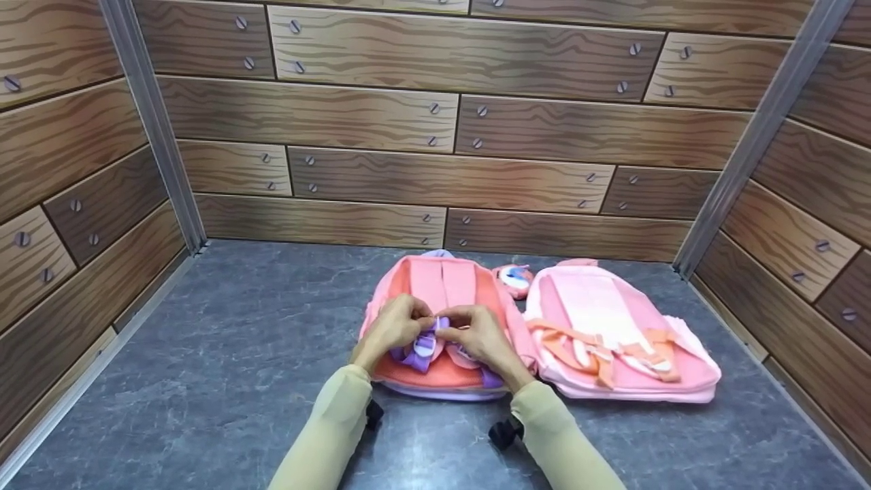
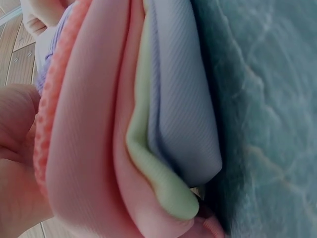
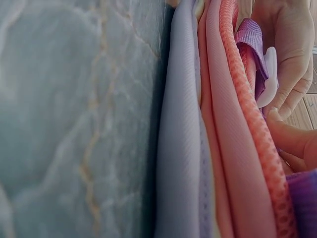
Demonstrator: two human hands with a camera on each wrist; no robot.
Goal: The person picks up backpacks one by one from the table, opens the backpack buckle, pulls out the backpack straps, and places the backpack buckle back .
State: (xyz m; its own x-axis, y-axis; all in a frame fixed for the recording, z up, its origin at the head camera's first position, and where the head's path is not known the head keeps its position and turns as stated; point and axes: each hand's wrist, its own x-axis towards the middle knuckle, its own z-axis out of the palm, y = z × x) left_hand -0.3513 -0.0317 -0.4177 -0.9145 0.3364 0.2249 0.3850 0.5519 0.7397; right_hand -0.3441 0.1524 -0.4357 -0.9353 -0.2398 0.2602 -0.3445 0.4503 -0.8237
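Observation:
A coral-pink backpack (image 1: 446, 279) lies on the grey table with its strap side up. Over its lower half both hands come together at a purple strap (image 1: 441, 324). My left hand (image 1: 398, 323) pinches the strap from the left, and my right hand (image 1: 482, 338) pinches it from the right, fingertips nearly meeting. Just below the left fingers sits a pale buckle (image 1: 424, 346), also visible as a white buckle (image 3: 270, 79) in the right wrist view. The backpack's layered side (image 2: 89, 124) fills much of the left wrist view, beside the left hand (image 2: 20, 129).
A light pink backpack (image 1: 592, 292) with orange straps (image 1: 602, 364) lies against the right side of the coral one. Between their tops is a small round plush-like piece (image 1: 515, 279). Wood-patterned walls (image 1: 449, 122) enclose the marbled grey table (image 1: 238, 340).

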